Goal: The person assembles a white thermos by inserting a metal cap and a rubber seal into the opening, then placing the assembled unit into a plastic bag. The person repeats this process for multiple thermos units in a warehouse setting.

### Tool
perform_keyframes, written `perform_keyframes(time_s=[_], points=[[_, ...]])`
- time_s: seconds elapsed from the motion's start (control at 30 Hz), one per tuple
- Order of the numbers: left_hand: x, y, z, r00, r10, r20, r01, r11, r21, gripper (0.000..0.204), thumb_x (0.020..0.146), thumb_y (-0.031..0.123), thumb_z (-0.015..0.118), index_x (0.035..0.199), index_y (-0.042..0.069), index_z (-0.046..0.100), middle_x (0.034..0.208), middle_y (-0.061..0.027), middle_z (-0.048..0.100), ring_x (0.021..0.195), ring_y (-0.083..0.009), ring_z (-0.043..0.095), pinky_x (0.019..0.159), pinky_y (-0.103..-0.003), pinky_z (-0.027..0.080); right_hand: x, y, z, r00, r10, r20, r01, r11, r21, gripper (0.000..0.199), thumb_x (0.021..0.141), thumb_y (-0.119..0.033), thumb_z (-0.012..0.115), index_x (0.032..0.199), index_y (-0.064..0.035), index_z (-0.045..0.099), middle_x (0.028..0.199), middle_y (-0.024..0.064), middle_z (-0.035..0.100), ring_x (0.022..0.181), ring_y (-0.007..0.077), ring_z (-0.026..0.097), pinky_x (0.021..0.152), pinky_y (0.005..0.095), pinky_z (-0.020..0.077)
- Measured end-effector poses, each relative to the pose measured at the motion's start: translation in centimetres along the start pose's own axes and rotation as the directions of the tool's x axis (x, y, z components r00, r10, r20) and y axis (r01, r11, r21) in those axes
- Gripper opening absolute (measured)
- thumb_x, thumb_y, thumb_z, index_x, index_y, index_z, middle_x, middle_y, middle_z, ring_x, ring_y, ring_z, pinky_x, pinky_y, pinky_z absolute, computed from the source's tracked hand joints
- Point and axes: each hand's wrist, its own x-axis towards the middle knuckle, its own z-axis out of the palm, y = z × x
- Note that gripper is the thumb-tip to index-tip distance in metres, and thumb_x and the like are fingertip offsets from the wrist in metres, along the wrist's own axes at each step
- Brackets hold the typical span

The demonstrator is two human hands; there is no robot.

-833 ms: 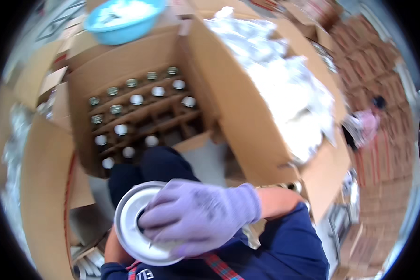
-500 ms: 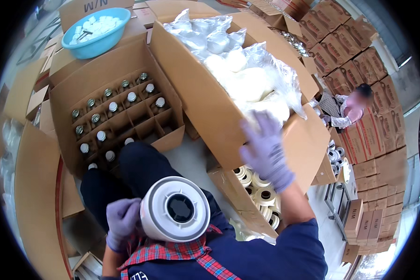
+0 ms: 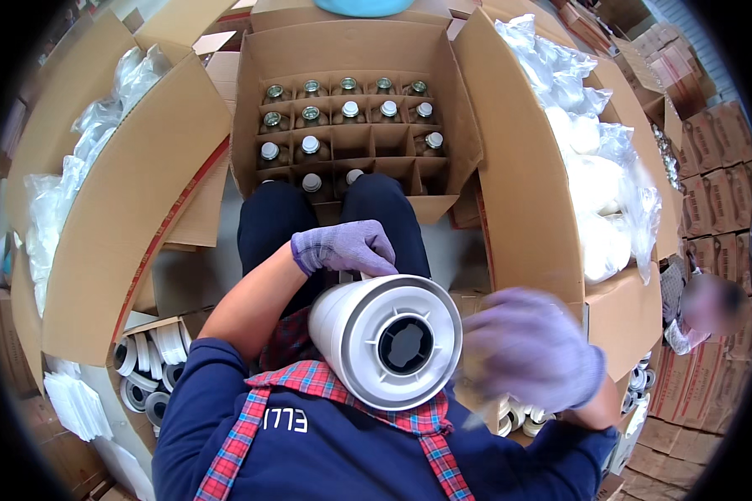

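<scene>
A white jug-like body (image 3: 368, 334) rests against my apron, its round base facing up toward me. A dark opening sits in the middle of that base, ringed by short ribs. My left hand (image 3: 353, 247) is closed at its far side, on what looks like a handle, mostly hidden by the fingers. To the right of the jug body, my right hand (image 3: 530, 346) is smeared by motion. Something pale shows blurred by its fingers, and I cannot tell whether it is held.
Ahead stands a divided carton (image 3: 351, 42) of bottles, several with white tops. Tall cartons (image 3: 526, 150) with plastic-wrapped white pieces flank me. White rings with dark centres (image 3: 146, 367) lie in a box at left, more at right. A person (image 3: 685, 317) works far right.
My view has swung right. The right hand has come from the right-hand carton back toward the jug body. The left hand still grips the jug body, now from its far side.
</scene>
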Motion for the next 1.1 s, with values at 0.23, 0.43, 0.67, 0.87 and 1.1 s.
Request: perform_keyframes(time_s=[0.23,0.43,0.67,0.87,1.1], points=[[3.6,0.4,0.3,0.972,0.083,0.221,-0.079,0.996,-0.029,0.029,0.09,0.024,0.073,0.086,-0.004,0.076,0.065,-0.0006,0.065,0.061,-0.0046,0.055,0.056,-0.026,0.045,2.3,-0.1,2.2,0.968,-0.168,0.188,0.142,0.98,0.143,0.02,0.078,-0.024,0.072,0.089,-0.0079,0.067,0.104,0.0118,0.06,0.102,0.0298,0.063,0.096,0.0446,0.0555],[4.8,0.0,1.1,0.976,0.061,0.209,-0.052,0.997,-0.049,0.029,0.087,0.026,0.076,0.085,-0.003,0.076,0.064,0.0009,0.064,0.06,-0.0041,0.055,0.055,-0.026,0.044,3.8,1.5,2.7,0.919,-0.25,0.304,0.247,0.968,0.049,0.024,0.08,-0.03,0.068,0.09,-0.0076,0.066,0.106,0.0124,0.06,0.104,0.0312,0.062,0.099,0.0454,0.0532],[3.2,1.1,1.4,0.999,-0.01,0.043,0.007,0.997,0.073,0.028,0.087,0.026,0.074,0.079,0.0,0.076,0.059,-0.0037,0.062,0.056,-0.0075,0.056,0.056,-0.028,0.045,4.2,2.6,3.1,0.868,-0.244,0.432,0.324,0.938,-0.121,0.014,0.082,-0.027,0.065,0.084,-0.0138,0.063,0.092,0.0059,0.057,0.089,0.0211,0.061,0.087,0.0391,0.0546],[0.5,0.4,2.5,0.937,0.098,-0.336,-0.031,0.98,0.199,0.029,0.087,0.028,0.07,0.081,0.0,0.075,0.065,-0.0138,0.066,0.057,-0.0189,0.062,0.057,-0.032,0.048,3.7,2.6,3.7,0.867,0.126,0.482,-0.257,0.942,0.217,0.007,0.086,-0.019,0.065,0.086,-0.0116,0.064,0.075,0.0073,0.06,0.069,0.023,0.066,0.065,0.037,0.055],[-7.4,1.3,9.5,0.596,0.586,-0.549,-0.003,0.685,0.728,0.016,0.081,0.011,0.076,0.095,0.002,0.073,0.065,-0.0117,0.062,0.055,-0.0242,0.064,0.053,-0.033,0.051,-1.7,2.6,6.1,0.46,0.699,0.547,-0.806,0.069,0.589,0.032,0.098,-0.035,0.06,0.106,-0.0038,0.064,0.082,0.0128,0.065,0.074,0.0288,0.069,0.066,0.039,0.0526]])
